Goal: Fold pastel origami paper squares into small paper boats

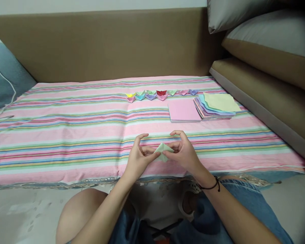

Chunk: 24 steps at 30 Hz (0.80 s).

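Note:
A small pale green piece of folded origami paper (163,147), diamond-shaped with a crease down its middle, is held just above the front of the striped cloth. My left hand (141,152) pinches its left side between thumb and fingers, index finger raised and curled. On the right side, my right hand (181,149) grips it the same way, with its index finger lifted too. Both thumbs lie on the paper's near face; the fingertips behind it are partly hidden. Farther back stand two rows of small folded paper boats (150,97) in several colours.
A neat stack of pink square paper (184,110) lies beside a fanned, multicoloured paper stack (218,105). Large cushions (264,98) are piled at the right. A brown backboard (104,47) closes off the rear. A white cable (8,83) runs at far left.

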Available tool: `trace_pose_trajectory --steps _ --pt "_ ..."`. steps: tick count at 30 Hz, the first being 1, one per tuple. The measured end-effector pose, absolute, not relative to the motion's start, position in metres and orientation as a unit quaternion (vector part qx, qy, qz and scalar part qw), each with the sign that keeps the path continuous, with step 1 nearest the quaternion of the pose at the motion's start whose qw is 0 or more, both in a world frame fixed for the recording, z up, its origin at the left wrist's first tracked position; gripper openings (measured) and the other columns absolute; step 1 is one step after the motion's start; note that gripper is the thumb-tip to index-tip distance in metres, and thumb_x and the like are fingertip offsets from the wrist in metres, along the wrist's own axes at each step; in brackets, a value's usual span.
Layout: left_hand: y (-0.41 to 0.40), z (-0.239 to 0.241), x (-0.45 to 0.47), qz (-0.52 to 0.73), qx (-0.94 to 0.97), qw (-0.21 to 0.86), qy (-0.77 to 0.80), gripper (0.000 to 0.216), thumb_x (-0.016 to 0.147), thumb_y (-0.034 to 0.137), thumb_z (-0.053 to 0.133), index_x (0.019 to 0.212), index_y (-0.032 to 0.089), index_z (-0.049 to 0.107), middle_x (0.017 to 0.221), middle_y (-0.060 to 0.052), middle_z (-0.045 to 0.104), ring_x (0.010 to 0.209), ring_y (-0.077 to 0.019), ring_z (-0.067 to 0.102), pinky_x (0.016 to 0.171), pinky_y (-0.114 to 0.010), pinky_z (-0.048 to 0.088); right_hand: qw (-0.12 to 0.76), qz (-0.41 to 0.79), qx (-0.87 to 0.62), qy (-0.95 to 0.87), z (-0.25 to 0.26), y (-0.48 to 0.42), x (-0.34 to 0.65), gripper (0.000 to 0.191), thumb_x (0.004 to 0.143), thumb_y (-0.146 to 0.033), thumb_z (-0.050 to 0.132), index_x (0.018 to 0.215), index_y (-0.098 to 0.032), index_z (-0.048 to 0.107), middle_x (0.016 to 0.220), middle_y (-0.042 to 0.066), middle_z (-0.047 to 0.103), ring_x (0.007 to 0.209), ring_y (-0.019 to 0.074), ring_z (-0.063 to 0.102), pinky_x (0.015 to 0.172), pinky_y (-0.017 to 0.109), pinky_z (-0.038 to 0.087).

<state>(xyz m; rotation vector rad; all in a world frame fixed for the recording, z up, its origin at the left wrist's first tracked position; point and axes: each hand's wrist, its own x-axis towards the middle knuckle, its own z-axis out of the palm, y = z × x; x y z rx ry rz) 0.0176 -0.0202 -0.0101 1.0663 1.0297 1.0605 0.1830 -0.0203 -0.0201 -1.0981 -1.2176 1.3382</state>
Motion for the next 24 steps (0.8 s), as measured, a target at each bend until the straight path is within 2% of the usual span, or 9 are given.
trace_pose_trajectory --steps 4,7,10,13,16,19,24 --pt "-0.017 -0.007 0.013 0.427 0.450 0.659 0.425 0.073 0.062 0.024 0.078 0.124 0.018 0.040 0.066 0.000 0.071 0.066 -0.0185 0.068 0.073 -0.033 0.052 0.480 0.583 -0.446 -0.481 -0.018 -0.018 0.189 0.059 0.060 -0.028 0.076 0.103 -0.025 0.036 0.065 -0.003 0.069 0.053 0.0153 0.062 0.048 0.023 0.047" --pt "-0.015 -0.008 0.009 0.402 0.460 0.668 0.425 0.055 0.062 0.028 0.079 0.110 0.014 0.055 0.069 -0.003 0.071 0.070 -0.0190 0.068 0.077 -0.033 0.052 0.466 0.576 -0.441 -0.506 -0.021 -0.016 0.192 0.046 0.063 -0.028 0.074 0.099 -0.021 0.047 0.067 -0.001 0.069 0.056 0.0158 0.063 0.051 0.026 0.049" --pt "-0.015 -0.007 0.006 0.404 0.459 0.658 0.440 0.039 0.070 0.038 0.073 0.098 0.014 0.061 0.076 -0.006 0.071 0.075 -0.0187 0.068 0.077 -0.030 0.052 0.507 0.478 -0.448 -0.560 -0.021 -0.016 0.193 0.020 0.068 -0.027 0.071 0.082 -0.019 0.058 0.071 0.003 0.067 0.065 0.0182 0.064 0.060 0.031 0.052" --pt "-0.016 -0.006 0.006 0.402 0.426 0.677 0.445 0.039 0.077 0.048 0.062 0.096 0.014 0.062 0.079 -0.008 0.070 0.072 -0.0180 0.067 0.069 -0.030 0.054 0.553 0.318 -0.425 -0.642 -0.017 -0.018 0.193 0.005 0.072 -0.020 0.066 0.072 -0.021 0.062 0.077 0.004 0.069 0.081 0.0222 0.064 0.076 0.038 0.052" --pt "-0.018 -0.006 0.009 0.400 0.406 0.709 0.416 0.036 0.075 0.043 0.067 0.096 0.014 0.061 0.073 -0.005 0.068 0.068 -0.0159 0.066 0.067 -0.028 0.054 0.555 0.196 -0.380 -0.714 -0.013 -0.021 0.191 0.013 0.073 -0.012 0.064 0.070 -0.025 0.065 0.085 0.003 0.071 0.094 0.0240 0.061 0.085 0.043 0.049" --pt "-0.019 -0.007 0.011 0.435 0.417 0.686 0.408 0.036 0.067 0.030 0.076 0.096 0.015 0.060 0.070 -0.001 0.067 0.065 -0.0135 0.065 0.068 -0.025 0.054 0.550 0.149 -0.359 -0.739 -0.012 -0.023 0.189 0.019 0.075 -0.009 0.060 0.073 -0.026 0.068 0.095 0.003 0.070 0.099 0.0237 0.058 0.087 0.044 0.049" --pt "-0.016 -0.011 0.009 0.481 0.473 0.605 0.423 0.039 0.068 0.026 0.075 0.097 0.018 0.050 0.066 0.003 0.065 0.061 -0.0120 0.063 0.062 -0.023 0.051 0.535 0.273 -0.379 -0.704 -0.018 -0.022 0.190 0.024 0.084 -0.012 0.050 0.091 -0.025 0.069 0.114 0.006 0.063 0.105 0.0214 0.059 0.083 0.037 0.052"
